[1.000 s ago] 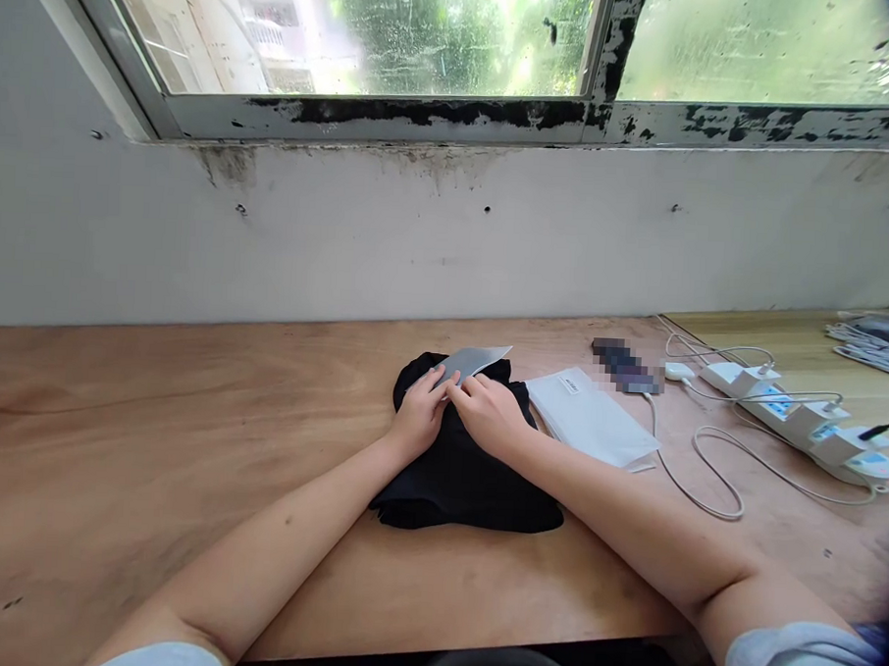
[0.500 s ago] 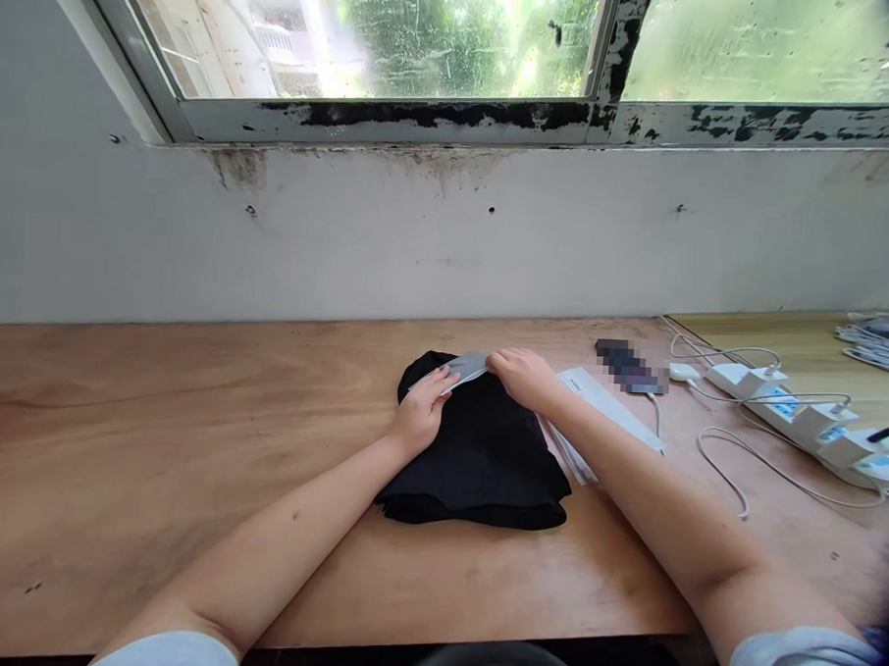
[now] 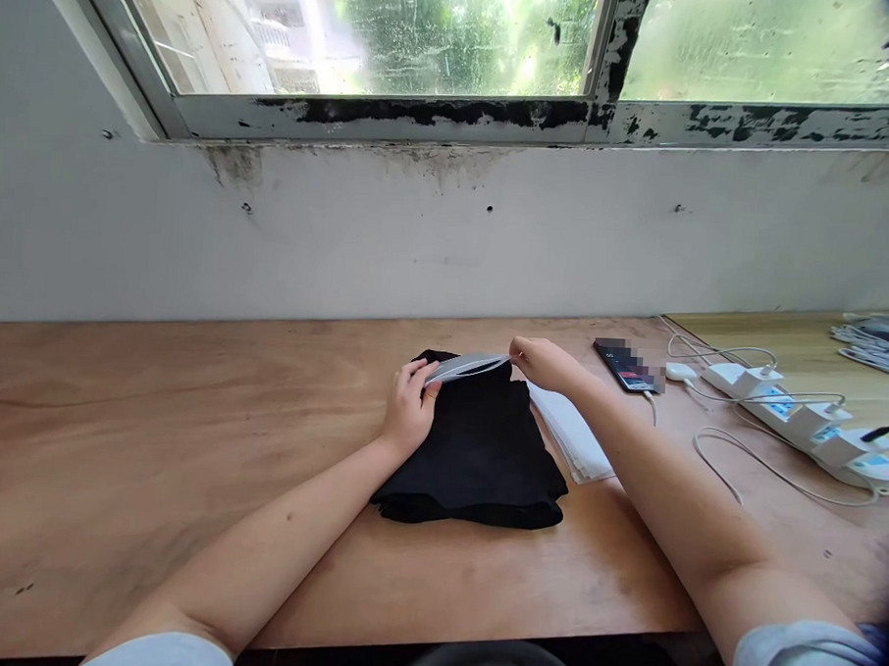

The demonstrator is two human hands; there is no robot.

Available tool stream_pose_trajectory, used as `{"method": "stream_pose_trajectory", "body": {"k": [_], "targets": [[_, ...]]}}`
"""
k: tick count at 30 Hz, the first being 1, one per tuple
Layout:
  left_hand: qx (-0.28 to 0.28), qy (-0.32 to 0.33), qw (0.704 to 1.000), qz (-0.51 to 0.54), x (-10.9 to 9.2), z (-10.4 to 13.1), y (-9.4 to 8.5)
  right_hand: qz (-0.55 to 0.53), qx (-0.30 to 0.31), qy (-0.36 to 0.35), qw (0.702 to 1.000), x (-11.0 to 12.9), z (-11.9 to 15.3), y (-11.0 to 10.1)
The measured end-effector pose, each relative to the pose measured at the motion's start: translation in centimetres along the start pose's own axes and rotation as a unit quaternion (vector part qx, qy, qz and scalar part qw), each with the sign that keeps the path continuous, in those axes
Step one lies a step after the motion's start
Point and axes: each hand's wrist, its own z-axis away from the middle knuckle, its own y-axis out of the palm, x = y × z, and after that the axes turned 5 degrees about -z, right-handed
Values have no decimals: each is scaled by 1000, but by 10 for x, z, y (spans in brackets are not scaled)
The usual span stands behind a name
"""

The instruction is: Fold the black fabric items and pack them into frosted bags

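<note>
A folded black cloth garment (image 3: 483, 453) lies on the wooden table in front of me. Across its far end runs a thin pale grey strip (image 3: 467, 365) with light edges, bowed open a little in the middle. I cannot tell whether it is part of the garment. My left hand (image 3: 410, 410) grips the strip's left end, its thumb on the near side and fingers behind. At the opposite end, my right hand (image 3: 542, 364) pinches the corner between thumb and fingers. White flat sheets (image 3: 569, 432) lie right of the garment, partly under my right forearm.
A phone (image 3: 624, 365) lies on the right with a white cable plugged in. Beyond it, a white power strip (image 3: 801, 422) holds several plugs, with loose cables around. Folded grey items (image 3: 875, 342) sit at the far right. A wall and window rise behind the table (image 3: 190, 430).
My right hand has moved right and slightly up, drawing out the strip's right end. The left hand has shifted a little left, and the strip's edges have parted.
</note>
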Motion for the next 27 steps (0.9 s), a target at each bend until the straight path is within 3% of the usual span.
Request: {"method": "stream_pose_trajectory", "body": {"k": [3, 5, 9, 11, 13, 16, 18, 22, 25, 27], "targets": [[-29, -78, 996, -16, -2, -1, -1, -69, 22, 0, 997, 2, 2, -15], [-18, -105, 994, 26, -4, -1, -2, -139, 74, 5, 988, 3, 6, -27], [6, -70, 993, 92, -9, -1, -6, -248, 261, -33, 933, 3, 15, -47], [24, -50, 993, 106, -10, -1, -8, -262, 308, -34, 914, 2, 16, -47], [42, -36, 991, 123, -9, 0, -10, -239, 268, -3, 933, 3, 13, -38], [54, -28, 987, 148, -7, 1, -9, -159, 116, 28, 980, 4, 5, -12], [53, -41, 983, 170, -4, 2, -5, -138, 61, 17, 988, 6, 0, 6], [64, -128, 959, 244, 8, 2, 8, -173, 45, 12, 984, 8, -6, 32], [96, -201, 938, 266, 18, 2, 17, -160, 37, 25, 986, 6, -8, 39], [121, -213, 929, 277, 23, 2, 21, -134, 48, 26, 990, 3, -7, 41]]}}
